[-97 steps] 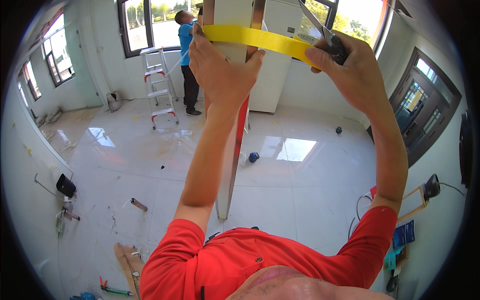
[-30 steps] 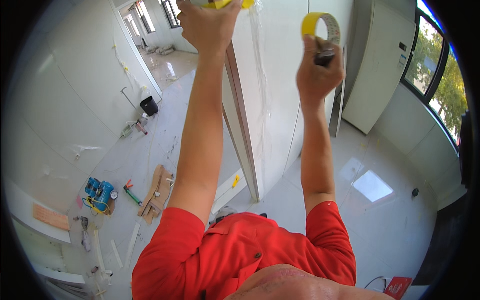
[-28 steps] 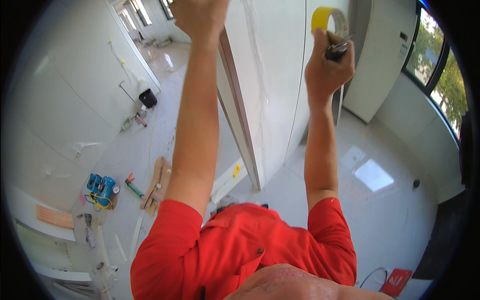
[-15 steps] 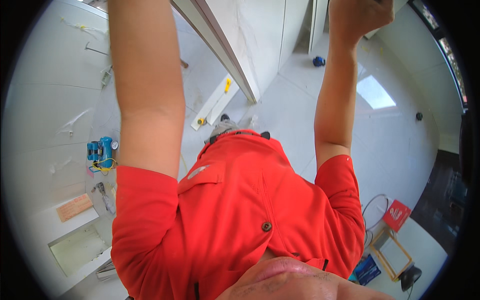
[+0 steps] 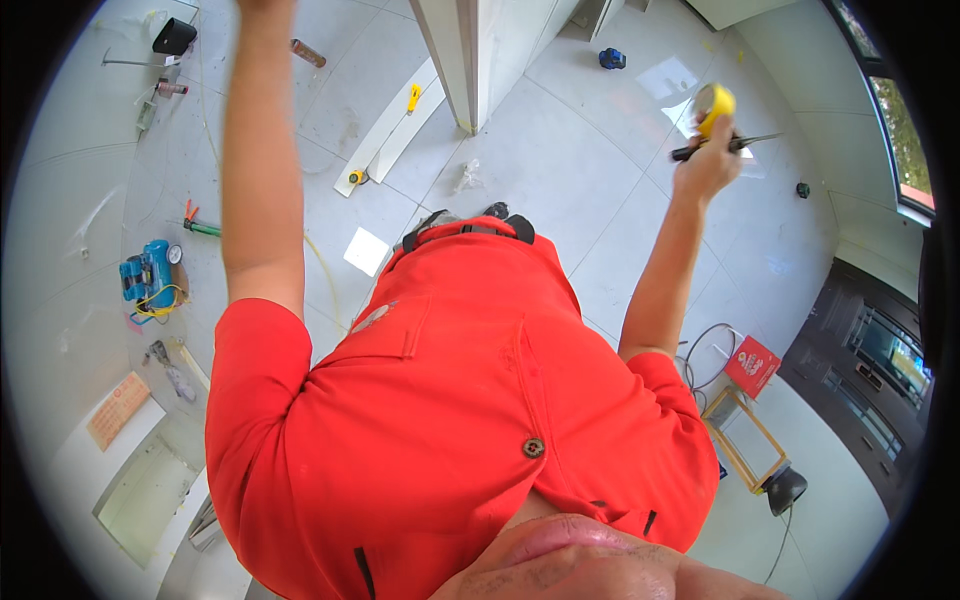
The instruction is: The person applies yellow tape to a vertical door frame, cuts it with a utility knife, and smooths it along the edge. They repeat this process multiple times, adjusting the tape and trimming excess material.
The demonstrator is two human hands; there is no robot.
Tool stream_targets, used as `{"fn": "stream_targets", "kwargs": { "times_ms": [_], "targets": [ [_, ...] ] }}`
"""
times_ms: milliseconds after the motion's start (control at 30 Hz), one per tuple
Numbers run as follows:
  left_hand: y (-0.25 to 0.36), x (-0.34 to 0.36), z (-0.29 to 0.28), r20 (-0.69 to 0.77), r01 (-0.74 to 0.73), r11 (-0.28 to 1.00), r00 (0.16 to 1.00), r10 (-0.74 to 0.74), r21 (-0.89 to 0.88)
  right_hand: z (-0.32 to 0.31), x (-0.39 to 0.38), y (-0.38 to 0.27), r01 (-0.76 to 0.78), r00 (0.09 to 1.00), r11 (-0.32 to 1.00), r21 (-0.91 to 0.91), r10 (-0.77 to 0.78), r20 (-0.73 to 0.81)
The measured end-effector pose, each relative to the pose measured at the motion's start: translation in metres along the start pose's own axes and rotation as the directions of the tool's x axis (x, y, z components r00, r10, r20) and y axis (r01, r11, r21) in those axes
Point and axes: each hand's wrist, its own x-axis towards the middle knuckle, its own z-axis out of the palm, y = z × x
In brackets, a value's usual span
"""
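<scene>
My right hand (image 5: 708,168) is raised at the upper right, closed around a yellow roll of tape (image 5: 722,108). The same hand also grips a slim black-handled tool (image 5: 686,153), whose thin pointed metal end sticks out to the right; its exact kind is blurred. My left arm reaches up past the top edge, where only a sliver of my left hand (image 5: 266,4) shows, its fingers cut off. Right of that arm stands the end of a white panel (image 5: 455,65), touched by neither visible hand.
White boards (image 5: 392,125) lie on the tiled floor with a yellow cutter (image 5: 414,97) and a tape measure (image 5: 357,177) on them. A blue compressor (image 5: 150,272) stands left, near a caulking gun (image 5: 203,228). A blue tool (image 5: 612,59) sits far off; a red box (image 5: 752,366) stands right.
My right hand has come down from the top edge, bringing the tape roll and black-handled tool into view. My left arm has shifted left, and the view has swung, showing more floor.
</scene>
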Motion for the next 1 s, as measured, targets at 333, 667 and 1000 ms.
{"fn": "stream_targets", "kwargs": {
  "times_ms": [333,667,1000],
  "targets": [
    [-0.208,-0.178,-0.092,0.416,0.039,0.785,0.831,-0.37,0.619,0.179,-0.148,0.086,-0.316,0.934,0.949,-0.024,0.315,0.171],
    [-0.241,-0.166,-0.101,0.572,-0.146,0.789,0.767,-0.29,0.596,0.263,-0.161,0.15,0.084,0.996,0.996,-0.011,-0.084,-0.015],
    [-0.257,-0.162,-0.098,0.623,-0.305,0.763,0.766,-0.159,0.57,0.258,-0.155,0.182,0.119,0.993,0.967,-0.223,-0.118,0.02]
  ]
}}
